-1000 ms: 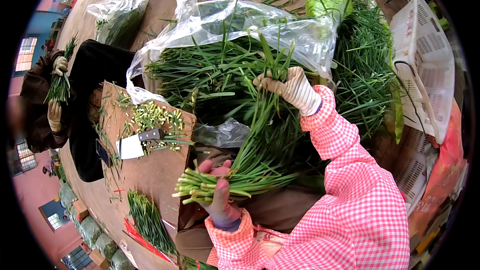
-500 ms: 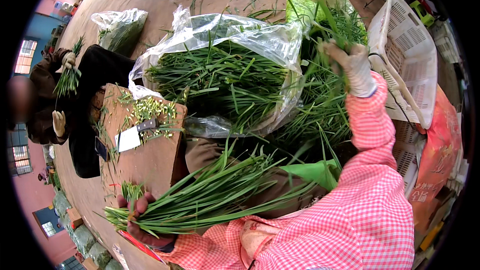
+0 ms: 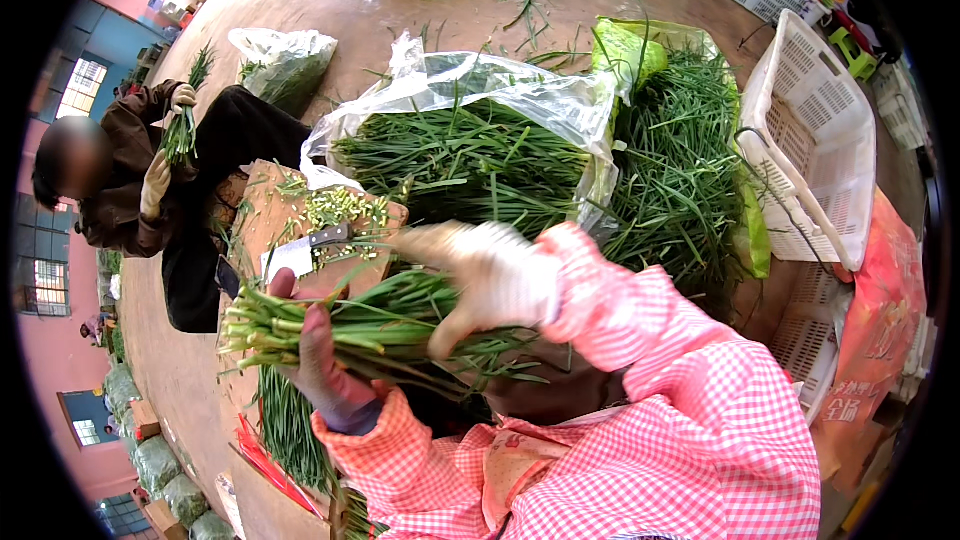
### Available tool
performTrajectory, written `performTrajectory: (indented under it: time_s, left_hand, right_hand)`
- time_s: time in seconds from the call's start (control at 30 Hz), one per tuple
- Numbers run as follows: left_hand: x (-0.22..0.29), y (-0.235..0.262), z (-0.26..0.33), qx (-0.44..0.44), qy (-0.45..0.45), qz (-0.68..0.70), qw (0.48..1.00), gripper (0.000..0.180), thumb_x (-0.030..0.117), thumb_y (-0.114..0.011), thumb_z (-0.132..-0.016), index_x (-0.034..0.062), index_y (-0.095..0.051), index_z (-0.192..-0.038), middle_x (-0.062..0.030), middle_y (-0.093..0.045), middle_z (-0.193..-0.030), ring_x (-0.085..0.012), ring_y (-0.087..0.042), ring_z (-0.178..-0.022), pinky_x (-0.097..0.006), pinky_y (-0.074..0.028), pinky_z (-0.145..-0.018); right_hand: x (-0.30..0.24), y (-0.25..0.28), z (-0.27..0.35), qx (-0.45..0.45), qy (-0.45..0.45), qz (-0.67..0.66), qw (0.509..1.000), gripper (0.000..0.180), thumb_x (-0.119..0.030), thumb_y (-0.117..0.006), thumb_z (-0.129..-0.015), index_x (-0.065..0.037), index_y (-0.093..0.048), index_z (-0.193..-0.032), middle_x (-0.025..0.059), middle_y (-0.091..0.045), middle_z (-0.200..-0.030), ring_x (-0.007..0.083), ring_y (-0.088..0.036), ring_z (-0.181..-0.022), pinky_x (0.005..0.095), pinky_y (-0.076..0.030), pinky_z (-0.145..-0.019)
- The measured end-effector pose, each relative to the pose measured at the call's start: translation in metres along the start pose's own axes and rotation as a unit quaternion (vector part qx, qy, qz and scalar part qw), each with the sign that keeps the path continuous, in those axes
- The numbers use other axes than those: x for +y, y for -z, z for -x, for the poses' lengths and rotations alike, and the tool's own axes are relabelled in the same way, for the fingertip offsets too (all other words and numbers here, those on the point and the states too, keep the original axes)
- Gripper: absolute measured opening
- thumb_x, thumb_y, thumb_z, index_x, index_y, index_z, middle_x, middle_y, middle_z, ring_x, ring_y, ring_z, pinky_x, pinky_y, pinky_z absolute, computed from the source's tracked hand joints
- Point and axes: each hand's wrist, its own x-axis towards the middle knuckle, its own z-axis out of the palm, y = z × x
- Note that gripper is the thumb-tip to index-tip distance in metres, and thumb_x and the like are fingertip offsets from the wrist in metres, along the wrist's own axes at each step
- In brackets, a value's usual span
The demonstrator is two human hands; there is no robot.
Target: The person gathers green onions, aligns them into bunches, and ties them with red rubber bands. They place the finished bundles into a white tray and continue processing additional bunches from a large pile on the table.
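At the far left, a co-worker [image 3: 130, 145] in dark brown cloth holds a slim leafy bunch [image 3: 181, 136] in pale gloves. Next is a flat brown board [image 3: 258, 208], rough with small chopped stems [image 3: 346, 210]; on it lies a knife [image 3: 328, 235] with smooth dark handle and broad blade. The left hand [image 3: 330, 365] is closed around the pale, round stem ends of a green bundle [image 3: 375, 325], which lies sideways above the person's lap, its long flat leaves pointing right. The right hand [image 3: 480, 275], in a whitish knitted glove, is blurred; its fingers are spread and grip nothing that I see, and if they touch the leaves I cannot tell. Behind it, a crinkled clear plastic bag [image 3: 455, 68] is full of grass-like leaves. Farther right stand a white crate [image 3: 835, 115] with slotted walls and a glossy red bag [image 3: 880, 290], printed with pale characters.
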Motion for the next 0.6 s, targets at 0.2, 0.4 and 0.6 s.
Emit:
performTrajectory:
  time_s: [0.2,0.4,0.6]
  left_hand:
    - [0.021,-0.012,-0.002,-0.074,0.047,0.058,0.994,0.064,0.018,-0.060,-0.086,-0.0013,-0.029,-0.139,-0.0110,-0.055,-0.109,-0.0186,-0.054,-0.099,-0.034,-0.044,-0.091]
    - [0.022,0.001,0.001,-0.090,-0.021,0.068,0.993,0.083,0.016,-0.074,-0.075,-0.0010,-0.028,-0.142,-0.0166,-0.046,-0.132,-0.0239,-0.048,-0.119,-0.035,-0.035,-0.103]
    - [-0.005,0.013,0.083,-0.325,0.251,-0.020,0.912,0.093,0.038,-0.080,-0.069,-0.0043,-0.033,-0.138,-0.0148,-0.046,-0.133,-0.0243,-0.044,-0.125,-0.036,-0.032,-0.105]
  right_hand:
    - [-0.019,-0.067,-0.032,0.094,0.072,-0.159,0.980,0.073,-0.024,-0.083,-0.053,-0.008,-0.052,-0.117,0.0118,-0.062,-0.108,0.0268,-0.057,-0.106,0.0347,-0.046,-0.091]
    - [-0.010,-0.033,-0.061,0.130,0.031,-0.504,0.853,0.039,-0.012,-0.069,-0.071,-0.008,-0.061,-0.109,0.0015,-0.067,-0.098,0.0081,-0.060,-0.092,0.0253,-0.049,-0.082]
    - [-0.045,0.035,-0.082,0.386,0.146,-0.119,0.903,0.028,-0.019,-0.078,-0.071,-0.002,-0.067,-0.090,0.0022,-0.068,-0.071,0.0104,-0.063,-0.064,0.0260,-0.052,-0.064]
